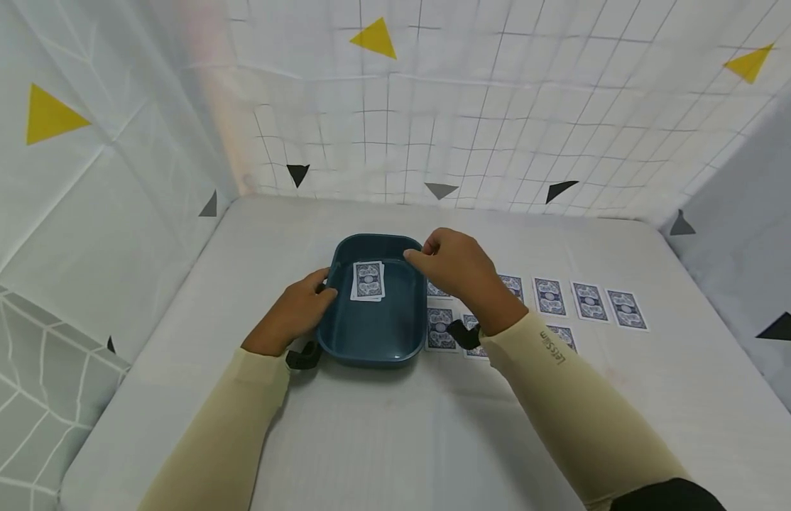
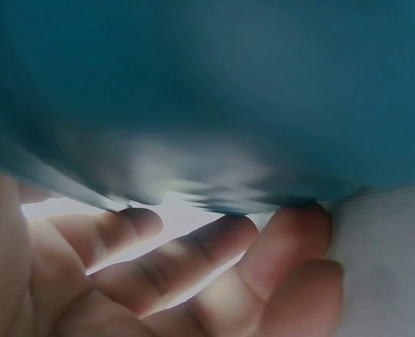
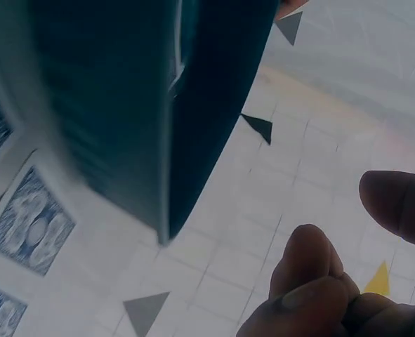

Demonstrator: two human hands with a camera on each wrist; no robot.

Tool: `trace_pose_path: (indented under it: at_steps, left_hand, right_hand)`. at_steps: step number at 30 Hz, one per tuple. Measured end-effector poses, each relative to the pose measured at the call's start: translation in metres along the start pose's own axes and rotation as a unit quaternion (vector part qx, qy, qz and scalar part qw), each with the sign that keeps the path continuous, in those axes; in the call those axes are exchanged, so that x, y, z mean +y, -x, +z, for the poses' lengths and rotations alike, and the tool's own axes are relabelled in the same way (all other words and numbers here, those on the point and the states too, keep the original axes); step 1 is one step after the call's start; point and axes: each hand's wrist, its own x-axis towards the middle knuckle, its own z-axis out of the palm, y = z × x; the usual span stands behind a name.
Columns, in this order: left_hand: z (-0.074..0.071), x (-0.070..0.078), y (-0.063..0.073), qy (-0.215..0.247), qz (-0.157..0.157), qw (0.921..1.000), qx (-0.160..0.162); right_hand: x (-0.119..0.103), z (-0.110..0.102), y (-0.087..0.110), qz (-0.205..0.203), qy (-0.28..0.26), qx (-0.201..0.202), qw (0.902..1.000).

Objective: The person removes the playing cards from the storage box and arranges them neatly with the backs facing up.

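Note:
A deep teal tray (image 1: 370, 330) sits on the white table in the head view. A small stack of blue-and-white patterned playing cards (image 1: 369, 279) lies in it, backs up and slightly fanned. My left hand (image 1: 298, 306) holds the tray's left wall, thumb over the rim and fingers along the outside, seen under the teal wall in the left wrist view. Above the tray's right rim hovers my right hand (image 1: 458, 264), its fingers (image 3: 302, 263) loosely bent and the thumb apart from them, with nothing between.
Right of the tray, face-down cards lie in two rows; the far row ends with a card (image 1: 627, 309) at the right, and a near-row card (image 1: 441, 328) lies beside the tray. My right forearm covers some of them. White patterned curtains (image 1: 434, 106) hang behind the table.

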Motion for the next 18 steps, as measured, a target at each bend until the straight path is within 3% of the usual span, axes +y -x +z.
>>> trace_pose_path:
  at_steps: [9, 15, 18]
  left_hand:
    - [0.000, -0.001, -0.001, -0.004, 0.003, 1.0000, 0.002]
    - [0.001, -0.002, -0.002, -0.001, 0.001, 1.0000, -0.003]
    - [0.001, -0.002, -0.001, 0.001, 0.005, 1.0000, 0.000]
  right_hand:
    - [-0.036, 0.022, -0.022, -0.003, 0.005, -0.040, 0.9992]
    - [-0.041, 0.047, -0.037, 0.024, 0.014, -0.081, 0.9963]
    - [-0.040, 0.058, -0.042, 0.032, 0.039, -0.083, 0.9953]
